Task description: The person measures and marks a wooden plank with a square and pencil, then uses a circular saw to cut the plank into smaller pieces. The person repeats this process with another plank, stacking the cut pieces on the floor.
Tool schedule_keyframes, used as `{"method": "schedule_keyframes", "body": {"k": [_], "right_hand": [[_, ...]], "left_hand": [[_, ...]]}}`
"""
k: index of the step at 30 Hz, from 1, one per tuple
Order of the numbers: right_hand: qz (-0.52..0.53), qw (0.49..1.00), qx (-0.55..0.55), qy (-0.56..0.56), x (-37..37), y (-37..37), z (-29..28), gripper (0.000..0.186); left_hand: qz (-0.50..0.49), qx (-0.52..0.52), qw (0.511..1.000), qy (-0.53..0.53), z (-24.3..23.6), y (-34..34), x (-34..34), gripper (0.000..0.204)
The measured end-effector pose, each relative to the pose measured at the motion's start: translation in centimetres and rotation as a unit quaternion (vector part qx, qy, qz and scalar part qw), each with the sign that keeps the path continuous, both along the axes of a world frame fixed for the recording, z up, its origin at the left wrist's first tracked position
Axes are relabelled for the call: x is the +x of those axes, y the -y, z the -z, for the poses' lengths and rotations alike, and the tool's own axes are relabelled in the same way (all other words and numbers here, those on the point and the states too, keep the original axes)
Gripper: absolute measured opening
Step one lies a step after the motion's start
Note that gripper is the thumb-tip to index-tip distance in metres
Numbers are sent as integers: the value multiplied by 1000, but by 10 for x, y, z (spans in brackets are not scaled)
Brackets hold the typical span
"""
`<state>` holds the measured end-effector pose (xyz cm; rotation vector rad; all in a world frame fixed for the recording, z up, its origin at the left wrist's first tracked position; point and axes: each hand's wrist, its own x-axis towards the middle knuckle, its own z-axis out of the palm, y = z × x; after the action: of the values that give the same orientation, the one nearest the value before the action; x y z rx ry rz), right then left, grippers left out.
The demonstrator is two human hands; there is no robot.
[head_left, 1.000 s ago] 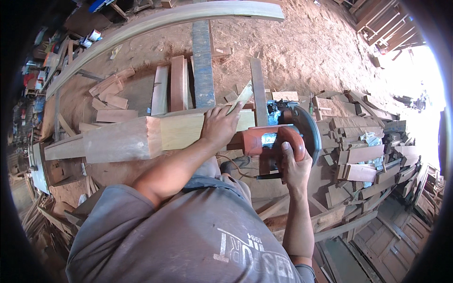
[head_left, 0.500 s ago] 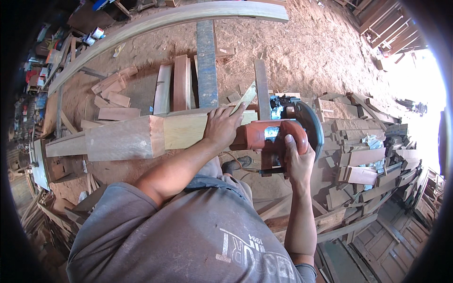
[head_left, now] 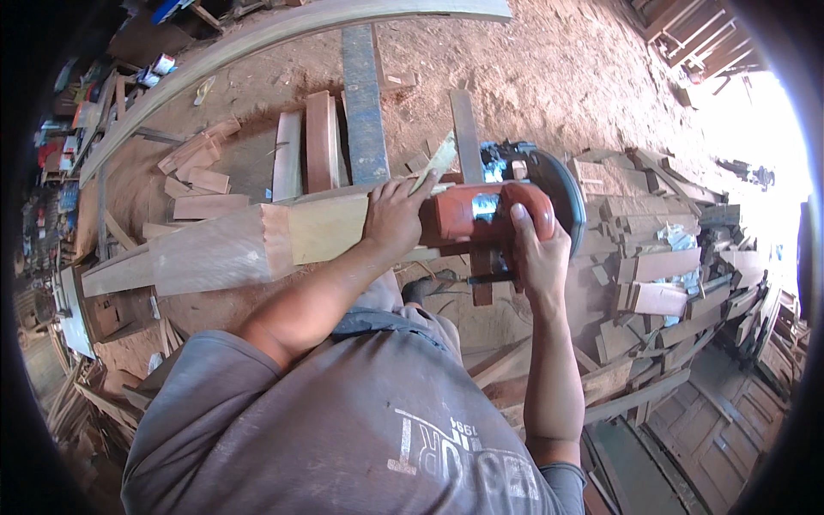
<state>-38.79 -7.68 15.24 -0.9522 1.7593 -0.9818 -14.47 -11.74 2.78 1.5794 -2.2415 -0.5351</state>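
My right hand (head_left: 541,253) is wrapped around the rear handle of an orange-red circular saw (head_left: 463,213), thumb on top. The saw's round dark guard (head_left: 562,202) faces right; its blade is hidden. My left hand (head_left: 395,216) grips a pale wooden board (head_left: 322,232) from above, just left of the saw's motor housing. A thin pale wood strip (head_left: 444,154) sticks out past its fingertips, pointing away from me. Farther left, a wide greyish wooden piece (head_left: 210,253) lies in line with the board. A narrow dark wooden bar (head_left: 466,133) passes under the saw.
Beyond my hands lie a blue-stained plank (head_left: 362,112) and several short boards (head_left: 319,142). A long curved beam (head_left: 292,26) crosses the far side. Offcuts are heaped at the right (head_left: 661,262), and panelled doors (head_left: 717,429) lie at the lower right. Sawdust covers the ground (head_left: 549,77).
The saw has moved away from me, with my right hand still on its handle. The board's right end has swung slightly away too, under my left hand. The whole view has shifted a little.
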Motion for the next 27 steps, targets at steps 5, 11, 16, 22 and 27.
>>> {"method": "schedule_keyframes", "body": {"k": [5, 11, 16, 22, 27], "right_hand": [[2, 1000, -18, -6, 5, 12, -4, 39], [-7, 999, -22, -40, 9, 32, -1, 44], [-14, 998, 9, -59, 11, 50, -4, 47], [8, 994, -61, -88, 9, 41, 7, 49], [163, 967, -182, -70, 12, -36, 22, 41]], "left_hand": [[0, 17, 1000, 26, -1, 0, -2, 79], [-7, -24, 999, 37, 16, 1, 2, 31], [-12, 14, 999, 43, 2, 2, -1, 27], [-5, 23, 995, 94, -2, 3, -7, 28], [-7, -41, 999, 29, 18, 5, -4, 44]]}}
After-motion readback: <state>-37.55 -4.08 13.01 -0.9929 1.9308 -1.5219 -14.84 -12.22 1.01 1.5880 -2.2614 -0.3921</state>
